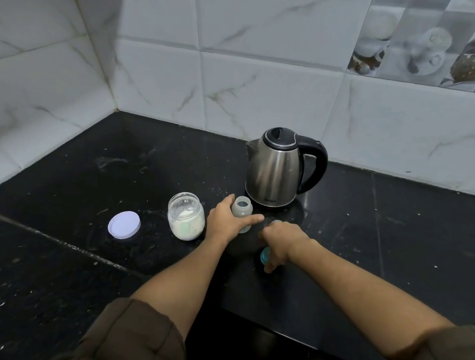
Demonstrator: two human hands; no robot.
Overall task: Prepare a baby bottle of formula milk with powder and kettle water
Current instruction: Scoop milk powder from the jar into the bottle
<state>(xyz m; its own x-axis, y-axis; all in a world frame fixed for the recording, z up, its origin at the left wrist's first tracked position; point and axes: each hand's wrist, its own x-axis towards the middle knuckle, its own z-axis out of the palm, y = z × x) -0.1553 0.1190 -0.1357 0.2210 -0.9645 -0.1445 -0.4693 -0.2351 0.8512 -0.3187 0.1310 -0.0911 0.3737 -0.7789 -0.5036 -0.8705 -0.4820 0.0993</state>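
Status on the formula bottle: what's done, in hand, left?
Done: powder jar open, its lid lying on the counter to its left; baby bottle uncapped. In hand: left hand grips the bottle, right hand holds a blue cap low by the counter. Left: kettle stands shut behind the bottle; I can't tell whether powder or water is in the bottle yet, so capping at least looks pending.

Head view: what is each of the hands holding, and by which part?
The left hand grips the small translucent grey baby bottle around its body, below the open neck. The right hand holds a round teal cap at its edge.
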